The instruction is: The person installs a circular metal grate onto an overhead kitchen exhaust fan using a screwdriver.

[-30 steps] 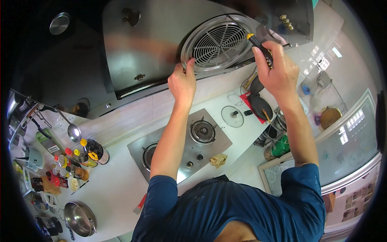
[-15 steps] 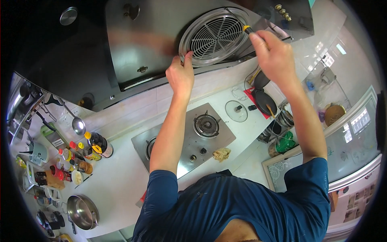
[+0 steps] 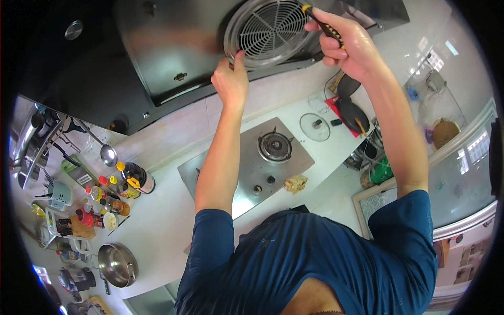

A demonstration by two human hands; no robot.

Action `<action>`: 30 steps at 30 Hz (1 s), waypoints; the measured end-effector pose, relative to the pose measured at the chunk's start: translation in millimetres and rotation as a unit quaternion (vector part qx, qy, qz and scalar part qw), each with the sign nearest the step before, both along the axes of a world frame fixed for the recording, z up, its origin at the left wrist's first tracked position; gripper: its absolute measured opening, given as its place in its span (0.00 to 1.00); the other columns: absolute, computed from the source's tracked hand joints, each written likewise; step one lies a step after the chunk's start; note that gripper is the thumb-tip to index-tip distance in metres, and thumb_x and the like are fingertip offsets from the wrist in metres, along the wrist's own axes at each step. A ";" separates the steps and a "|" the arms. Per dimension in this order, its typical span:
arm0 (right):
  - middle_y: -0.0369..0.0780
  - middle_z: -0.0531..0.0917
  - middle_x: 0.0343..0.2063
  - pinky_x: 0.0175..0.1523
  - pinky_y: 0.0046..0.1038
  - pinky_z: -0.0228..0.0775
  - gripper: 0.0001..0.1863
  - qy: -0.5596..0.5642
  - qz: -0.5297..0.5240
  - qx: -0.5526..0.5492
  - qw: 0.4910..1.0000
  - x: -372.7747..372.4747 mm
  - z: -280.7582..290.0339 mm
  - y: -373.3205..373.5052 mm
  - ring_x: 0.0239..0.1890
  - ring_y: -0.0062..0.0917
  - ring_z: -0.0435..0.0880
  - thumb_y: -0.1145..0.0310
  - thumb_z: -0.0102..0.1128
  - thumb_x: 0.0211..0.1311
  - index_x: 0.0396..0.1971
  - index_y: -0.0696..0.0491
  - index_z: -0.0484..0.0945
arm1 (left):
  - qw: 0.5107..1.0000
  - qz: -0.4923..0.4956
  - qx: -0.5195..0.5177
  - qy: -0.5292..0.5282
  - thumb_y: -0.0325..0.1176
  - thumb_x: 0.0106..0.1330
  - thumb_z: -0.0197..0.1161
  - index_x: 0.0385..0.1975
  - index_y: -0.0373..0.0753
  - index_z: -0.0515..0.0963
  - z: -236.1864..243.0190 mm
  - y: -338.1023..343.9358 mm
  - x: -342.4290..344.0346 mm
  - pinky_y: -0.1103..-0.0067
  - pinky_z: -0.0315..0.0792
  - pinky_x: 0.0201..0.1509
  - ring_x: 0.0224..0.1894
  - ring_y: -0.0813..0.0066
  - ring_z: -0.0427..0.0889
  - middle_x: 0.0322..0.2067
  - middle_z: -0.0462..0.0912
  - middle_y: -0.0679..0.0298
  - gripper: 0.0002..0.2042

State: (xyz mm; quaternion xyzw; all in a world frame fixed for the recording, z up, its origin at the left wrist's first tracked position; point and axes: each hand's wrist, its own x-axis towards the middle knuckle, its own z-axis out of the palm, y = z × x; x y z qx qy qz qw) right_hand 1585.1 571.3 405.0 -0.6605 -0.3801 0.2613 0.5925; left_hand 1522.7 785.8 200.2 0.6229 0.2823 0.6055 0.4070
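A round metal grille [image 3: 273, 30] with a wide rim sits in the dark, glossy range hood [image 3: 157, 52] above the stove. At the rim's lower left edge, my left hand [image 3: 231, 79] pinches the metal between thumb and fingers. My right hand [image 3: 350, 44] is wrapped round the black and yellow handle of a screwdriver [image 3: 326, 29], beside the grille's right edge. The screwdriver's tip is out of sight past the upper edge of the picture.
Below lies a two-burner gas stove [image 3: 252, 163] with a crumpled cloth [image 3: 295, 183] at its front edge. A glass lid [image 3: 315, 127] and dark pans [image 3: 353, 115] are to the right. Sauce bottles [image 3: 135, 177] and a steel pot [image 3: 117, 265] stand on the left counter.
The view has shifted, so the hood and grille sit higher in the picture. My right hand's grip on the screwdriver has turned, showing more of its handle. My left hand stays at the rim.
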 end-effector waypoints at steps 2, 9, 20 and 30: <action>0.26 0.64 0.13 0.28 0.23 0.58 0.22 -0.064 0.001 0.005 0.998 4.3 -17.5 -9.6 0.14 0.14 0.58 0.46 0.61 0.75 0.39 0.54 0.83 | 1.000 -0.014 -0.017 0.007 0.42 0.73 0.69 0.39 0.27 0.84 3.4 -5.2 -5.7 0.75 0.79 0.36 0.29 0.67 0.92 0.26 0.88 0.53 0.18; 0.29 0.67 0.14 0.24 0.23 0.62 0.22 -0.078 -0.088 -0.046 0.992 45.0 -162.3 -84.8 0.15 0.13 0.62 0.51 0.67 0.71 0.39 0.60 0.83 | 0.997 -0.037 -0.064 -0.004 0.41 0.70 0.72 0.31 0.29 0.81 -10.6 -13.4 -4.9 0.70 0.78 0.36 0.27 0.67 0.89 0.21 0.86 0.56 0.18; 0.28 0.71 0.19 0.24 0.22 0.63 0.17 0.411 -0.232 -0.089 0.877 138.2 -423.6 -211.5 0.16 0.13 0.63 0.52 0.67 0.72 0.41 0.52 0.81 | 0.975 -0.070 -0.176 0.112 0.31 0.74 0.64 0.39 0.28 0.83 -133.4 -94.0 15.9 0.79 0.80 0.31 0.29 0.74 0.86 0.33 0.88 0.57 0.09; 0.32 0.75 0.17 0.22 0.23 0.63 0.16 0.397 -0.218 -0.208 0.867 237.7 -531.9 -277.4 0.15 0.15 0.69 0.57 0.69 0.66 0.28 0.56 0.81 | 0.840 -0.160 -0.338 0.392 0.27 0.68 0.68 0.37 0.32 0.88 -289.2 -232.2 105.3 0.80 0.77 0.29 0.25 0.78 0.86 0.26 0.88 0.63 0.06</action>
